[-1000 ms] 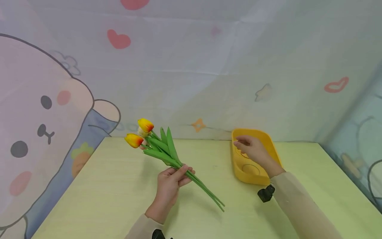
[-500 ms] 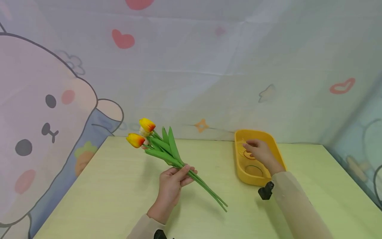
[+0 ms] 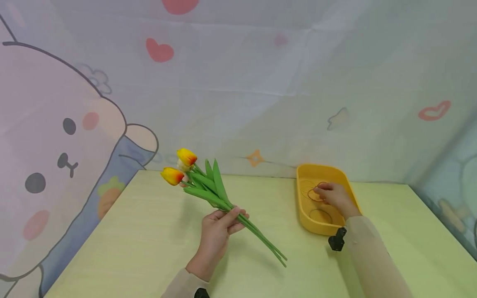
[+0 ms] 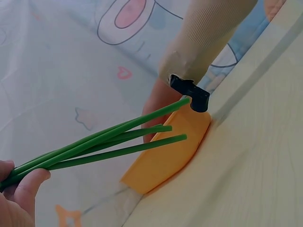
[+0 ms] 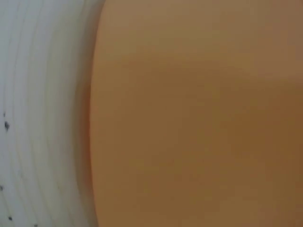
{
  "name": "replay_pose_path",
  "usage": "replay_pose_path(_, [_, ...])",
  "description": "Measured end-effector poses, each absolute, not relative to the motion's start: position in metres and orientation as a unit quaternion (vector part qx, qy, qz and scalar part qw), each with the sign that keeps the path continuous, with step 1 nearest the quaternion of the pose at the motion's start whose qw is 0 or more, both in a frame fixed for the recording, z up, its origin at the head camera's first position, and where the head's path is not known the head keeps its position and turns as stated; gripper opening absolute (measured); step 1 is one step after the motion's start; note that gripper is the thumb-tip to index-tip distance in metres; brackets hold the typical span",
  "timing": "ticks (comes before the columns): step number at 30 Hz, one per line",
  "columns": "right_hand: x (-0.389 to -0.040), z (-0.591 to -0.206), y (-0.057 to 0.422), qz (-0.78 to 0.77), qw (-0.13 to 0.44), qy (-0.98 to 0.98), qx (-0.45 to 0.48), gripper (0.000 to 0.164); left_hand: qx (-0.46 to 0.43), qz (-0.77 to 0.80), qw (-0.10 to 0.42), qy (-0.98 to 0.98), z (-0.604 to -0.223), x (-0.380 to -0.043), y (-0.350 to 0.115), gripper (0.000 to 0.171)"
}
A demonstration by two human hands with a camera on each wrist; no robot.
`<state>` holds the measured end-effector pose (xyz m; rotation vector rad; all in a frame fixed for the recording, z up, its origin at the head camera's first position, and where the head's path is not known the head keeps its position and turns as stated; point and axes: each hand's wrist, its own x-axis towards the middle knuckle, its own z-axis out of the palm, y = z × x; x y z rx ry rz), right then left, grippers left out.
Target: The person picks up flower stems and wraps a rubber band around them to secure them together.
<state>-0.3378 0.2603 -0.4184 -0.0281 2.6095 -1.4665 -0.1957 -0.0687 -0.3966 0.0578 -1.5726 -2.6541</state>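
Note:
My left hand grips a bunch of tulips by their green stems, thumb on top. Two yellow-orange blooms point to the upper left in the head view, with paler blooms partly hidden behind them; the cut ends slant down to the right. Inside a yellow tray, my right hand pinches a thin reddish rubber band between thumb and fingers. Other thin bands lie on the tray floor, among them a darker band near the front. The tray wall fills most of the right wrist view.
Both hands are over a pale wooden table. A printed cloth backdrop rises at its rear edge, close behind the tray. Black wrist cameras, such as the right one, stick out below the sleeves.
My right hand has lowered deeper into the tray, and its fingertips have closed at the reddish rubber band. My left hand keeps holding the tulips; the head view has shifted slightly.

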Motion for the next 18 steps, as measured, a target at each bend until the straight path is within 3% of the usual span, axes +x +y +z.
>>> replay_pose_path(18, [-0.3365, -0.4247, 0.2668, -0.453, 0.123, 0.883, 0.007, 0.042, 0.022, -0.858, 0.023, -0.513, -0.3957, -0.1945, -0.07, 0.006])
